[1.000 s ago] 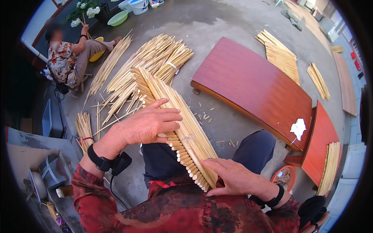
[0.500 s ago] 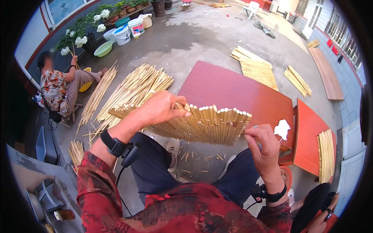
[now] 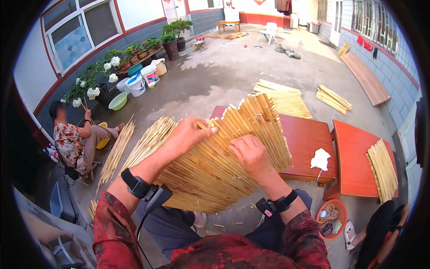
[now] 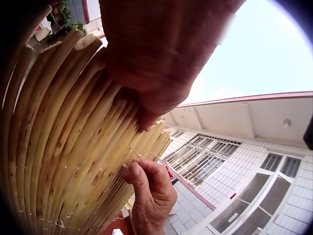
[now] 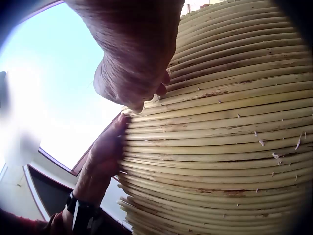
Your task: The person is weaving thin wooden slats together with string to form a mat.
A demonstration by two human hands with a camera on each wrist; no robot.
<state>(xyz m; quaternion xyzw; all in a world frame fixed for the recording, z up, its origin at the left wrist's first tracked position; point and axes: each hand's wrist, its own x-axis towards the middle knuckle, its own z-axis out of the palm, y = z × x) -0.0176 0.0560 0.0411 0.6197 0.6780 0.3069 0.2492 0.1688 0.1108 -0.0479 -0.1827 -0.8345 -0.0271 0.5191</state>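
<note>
A curved mat of stalks, stitched side by side, stands tilted above my lap. At its upper edge my left hand grips the stalk ends, thumb over the front face. My right hand is at the same face, a little to the right, with its fingertips pinched together. The left wrist view shows a thin strand at those pinched fingertips; I cannot tell whether it is needle or thread. Short white thread ends dot the mat in the right wrist view, where my right hand partly covers its edge.
Behind the mat stands a low reddish table, with a white scrap on it. A second red table bears a stalk bundle. An orange basket is at the lower right. Loose stalks and a seated person are left.
The mat has swung from edge-on to showing its broad face, tilted upward. My right hand has come from the mat's lower end, then its right side, onto that face. The head view has lifted.
</note>
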